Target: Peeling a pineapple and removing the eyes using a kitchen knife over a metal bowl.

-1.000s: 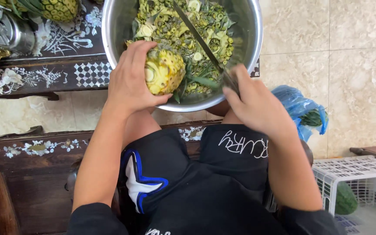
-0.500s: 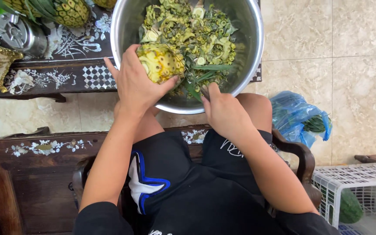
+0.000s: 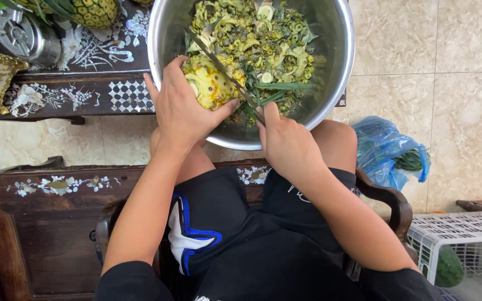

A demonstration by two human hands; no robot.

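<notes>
Left hand: the left hand [image 3: 181,108] was wrapped round a half-peeled yellow pineapple with green skin patches [image 3: 210,82], fingers and thumb closed on its near end, holding it tilted over the bowl's near rim.
Right hand: the right hand [image 3: 287,140] was clamped on the handle of a long thin-bladed steel knife [image 3: 218,62]; the handle itself was hidden in the fist, and the blade ran up and to the left across the top of the fruit.
Pineapple: it sat inside the large round stainless-steel bowl [image 3: 338,83], at its near left side, touching the heap of peelings.
Doing the cut well: the blade looked best kept shallow and angled away from the holding thumb (which lay close to the edge), with the fruit turned a little between strokes so that the trimmings fell into the bowl.
Bowl contents: a loose pile of green and yellow pineapple skin scraps and narrow leaf strips [image 3: 263,50] covered most of the bottom.
Blue bag: a crumpled blue plastic bag [image 3: 380,147] on the tiled floor held green leafy matter.
Crate: a white slatted plastic crate [image 3: 458,228] held something dark green, too cut off to tell.
Table: a whole unpeeled pineapple [image 3: 93,11] lay on the dark inlaid wooden table [image 3: 85,83].
</notes>
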